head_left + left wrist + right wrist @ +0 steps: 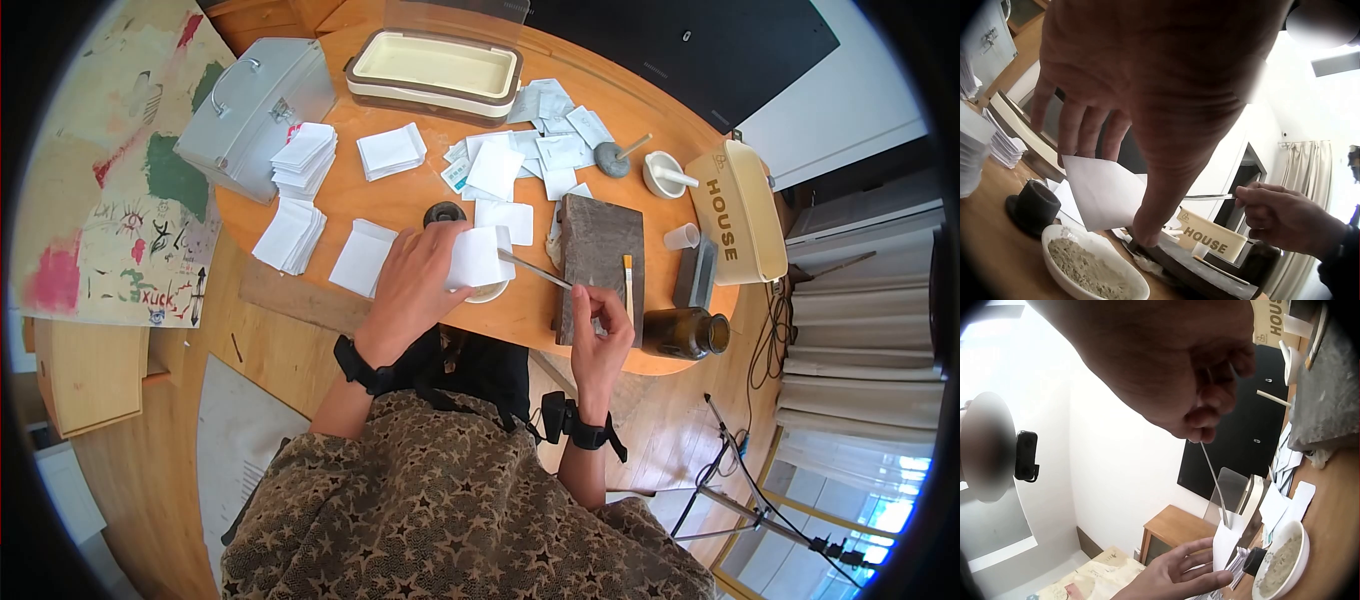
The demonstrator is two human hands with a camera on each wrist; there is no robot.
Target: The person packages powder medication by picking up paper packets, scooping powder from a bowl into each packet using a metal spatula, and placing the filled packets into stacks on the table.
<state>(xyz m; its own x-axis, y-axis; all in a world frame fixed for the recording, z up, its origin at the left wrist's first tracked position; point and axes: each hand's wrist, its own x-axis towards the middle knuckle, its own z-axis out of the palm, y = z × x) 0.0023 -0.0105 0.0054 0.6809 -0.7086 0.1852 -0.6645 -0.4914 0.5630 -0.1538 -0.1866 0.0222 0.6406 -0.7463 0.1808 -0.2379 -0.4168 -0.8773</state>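
My left hand [412, 285] holds a small white paper envelope [472, 260] between thumb and fingers, above the table's near edge. In my right hand [603, 325] a thin metal spatula [540, 269] is pinched near its end. The spatula's far tip reaches into the mouth of the envelope, as the right wrist view shows. Below the envelope stands a white bowl [1059, 279] with greyish-beige powder [1088, 267] in it. Beside the bowl is a small black round-based object [1034, 207], close under the left hand in the head view.
Stacks of white envelopes [290, 236] lie at left by a silver case [255, 110]. Loose packets [560, 150] spread behind. A dark slab [600, 250] bearing a brush [628, 285] stands right, near a brown jar [680, 334], a mortar [660, 178] and a HOUSE box [735, 215].
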